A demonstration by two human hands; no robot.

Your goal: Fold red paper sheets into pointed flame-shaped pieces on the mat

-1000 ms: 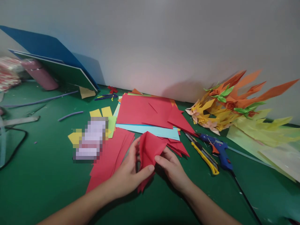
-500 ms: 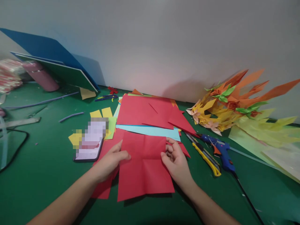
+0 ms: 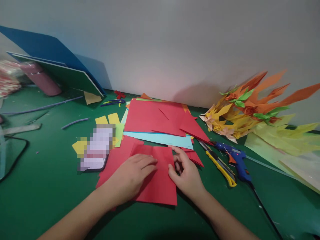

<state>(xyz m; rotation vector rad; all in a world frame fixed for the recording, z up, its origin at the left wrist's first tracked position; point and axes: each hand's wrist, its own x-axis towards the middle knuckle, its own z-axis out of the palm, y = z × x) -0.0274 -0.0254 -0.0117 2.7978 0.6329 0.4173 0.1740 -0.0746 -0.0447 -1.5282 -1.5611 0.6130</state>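
A creased red paper square [image 3: 163, 186] lies low over the table in front of me. My left hand [image 3: 130, 176] rests flat across its left part, fingers stretched out and pointing right. At the right edge, my right hand [image 3: 188, 175] has its thumb and curled fingers on the paper, the index finger near the top corner. More red paper [image 3: 110, 166] lies beneath and to the left, partly hidden by my left hand and forearm. Just beyond is a stack topped by a large red sheet [image 3: 150, 116], with a light blue sheet [image 3: 165, 139] sticking out.
Left of the paper lies a phone [image 3: 98, 146] among yellow paper pieces [image 3: 113, 118]. A yellow utility knife [image 3: 220, 165] and a blue glue gun [image 3: 236, 160] are at right, below orange and yellow paper flowers [image 3: 250, 106]. A pink bottle [image 3: 41, 78] leans at back left.
My left hand has gone from gripping the paper's left edge to lying flat on it, further right. The paper is lower and flatter. My right hand shifted slightly left.
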